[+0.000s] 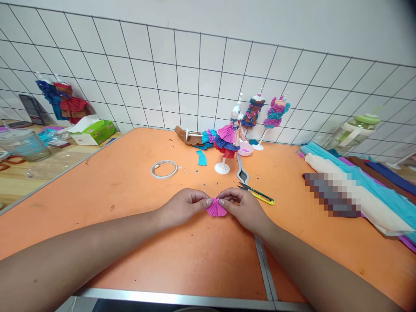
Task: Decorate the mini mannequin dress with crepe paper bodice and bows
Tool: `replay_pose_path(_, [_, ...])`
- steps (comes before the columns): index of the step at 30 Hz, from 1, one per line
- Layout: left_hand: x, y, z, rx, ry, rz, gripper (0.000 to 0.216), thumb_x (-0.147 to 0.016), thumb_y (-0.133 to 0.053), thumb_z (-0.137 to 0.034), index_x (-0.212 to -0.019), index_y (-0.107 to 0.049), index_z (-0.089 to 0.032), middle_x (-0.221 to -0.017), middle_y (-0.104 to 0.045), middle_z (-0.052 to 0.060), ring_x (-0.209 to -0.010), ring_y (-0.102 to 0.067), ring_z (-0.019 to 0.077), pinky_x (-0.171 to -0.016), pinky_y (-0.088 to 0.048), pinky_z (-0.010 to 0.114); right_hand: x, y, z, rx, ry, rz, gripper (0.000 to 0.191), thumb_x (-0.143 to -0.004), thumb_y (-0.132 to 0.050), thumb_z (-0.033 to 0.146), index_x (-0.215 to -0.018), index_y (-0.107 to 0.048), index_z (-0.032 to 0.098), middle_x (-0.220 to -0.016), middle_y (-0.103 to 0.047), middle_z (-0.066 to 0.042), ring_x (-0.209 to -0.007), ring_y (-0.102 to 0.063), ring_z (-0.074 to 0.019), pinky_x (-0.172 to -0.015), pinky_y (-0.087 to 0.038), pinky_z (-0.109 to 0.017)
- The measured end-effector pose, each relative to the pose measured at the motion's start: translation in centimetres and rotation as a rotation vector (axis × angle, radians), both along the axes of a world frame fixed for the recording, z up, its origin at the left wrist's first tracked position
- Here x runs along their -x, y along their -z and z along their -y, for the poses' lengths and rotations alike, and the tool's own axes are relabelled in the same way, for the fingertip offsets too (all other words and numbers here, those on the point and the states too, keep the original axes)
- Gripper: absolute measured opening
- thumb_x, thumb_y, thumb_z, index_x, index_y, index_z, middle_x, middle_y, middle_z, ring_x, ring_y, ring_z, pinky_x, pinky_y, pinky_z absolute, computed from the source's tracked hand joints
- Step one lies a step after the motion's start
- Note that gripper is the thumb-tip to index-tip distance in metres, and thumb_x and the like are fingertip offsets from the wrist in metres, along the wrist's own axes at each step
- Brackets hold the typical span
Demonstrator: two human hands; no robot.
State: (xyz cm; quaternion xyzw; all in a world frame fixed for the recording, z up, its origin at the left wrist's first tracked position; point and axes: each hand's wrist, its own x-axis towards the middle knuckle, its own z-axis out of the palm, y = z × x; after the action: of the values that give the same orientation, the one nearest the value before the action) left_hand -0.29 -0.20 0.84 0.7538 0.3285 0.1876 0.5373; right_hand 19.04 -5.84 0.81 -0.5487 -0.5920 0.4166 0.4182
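Between my two hands is a small pink crepe paper fan (217, 209), its pleats spreading downward. My left hand (186, 206) pinches its upper left corner between thumb and finger. At the upper right corner, my right hand (244, 209) grips it the same way. Just beyond my right hand lie scissors (257, 193) with a yellow and dark handle. A little doll-sized dress form (227, 136) on a white stand wears pink, blue and red ruffles behind the fan. To the left of it rests a roll of white tape (164, 169).
Crepe paper rolls (364, 190) in several colours lie along the right side, with a bottle (354, 130) behind them. More dressed forms (276, 113) stand by the tiled wall. A tissue pack (94, 131) and a clear glass container (24, 145) sit on the left table.
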Motion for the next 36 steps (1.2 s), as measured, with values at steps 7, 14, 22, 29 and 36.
replay_pose_path(7, [-0.08,-0.25,0.00,-0.036,-0.021,0.008,0.034,-0.088,-0.053,-0.043,-0.083,-0.071,-0.015,-0.084,-0.071,0.002,-0.082,-0.062,0.0175,-0.076,-0.045,0.025,0.17,-0.30,0.31,0.157,0.011,-0.124,0.028,-0.077,-0.064,0.039,-0.097,-0.067,0.019,-0.089,-0.072,-0.006,-0.077,-0.067,-0.0181,-0.048,-0.047,-0.022])
replay_pose_path(14, [-0.20,-0.10,0.19,-0.066,-0.142,0.051,0.031,-0.082,-0.062,-0.043,-0.100,-0.067,-0.017,-0.099,-0.071,0.005,-0.092,-0.064,0.0200,-0.081,-0.048,0.029,0.25,0.07,0.09,-0.026,0.078,0.010,0.012,-0.075,-0.065,0.027,-0.081,-0.070,0.018,-0.079,-0.072,-0.004,-0.073,-0.066,-0.0167,-0.070,-0.053,-0.030])
replay_pose_path(22, [-0.01,-0.78,0.38,-0.208,-0.185,-0.020,0.021,-0.081,-0.062,-0.037,-0.081,-0.071,-0.019,-0.084,-0.072,0.003,-0.084,-0.064,0.0194,-0.080,-0.047,0.029,0.45,0.27,0.30,-0.089,0.082,0.089,0.009,-0.076,-0.064,0.024,-0.083,-0.070,0.021,-0.080,-0.072,-0.001,-0.074,-0.066,-0.0160,-0.069,-0.052,-0.028])
replay_pose_path(29, [-0.15,-0.89,0.50,-0.222,-0.192,-0.024,0.019,-0.082,-0.059,-0.034,-0.079,-0.068,-0.018,-0.080,-0.070,0.002,-0.079,-0.063,0.0179,-0.076,-0.048,0.028,0.41,0.28,0.36,-0.114,0.077,0.115,0.005,-0.076,-0.065,0.024,-0.079,-0.069,0.022,-0.076,-0.070,0.000,-0.072,-0.065,-0.0156,-0.066,-0.050,-0.028])
replay_pose_path(36, [-0.21,-0.63,0.56,-0.197,-0.187,-0.024,0.019,-0.081,-0.059,-0.034,-0.080,-0.067,-0.016,-0.080,-0.070,0.003,-0.077,-0.063,0.0177,-0.074,-0.049,0.029,0.55,0.26,0.34,-0.135,0.056,0.149,0.004,-0.076,-0.066,0.024,-0.077,-0.069,0.023,-0.077,-0.069,0.001,-0.073,-0.062,-0.0150,-0.067,-0.047,-0.027])
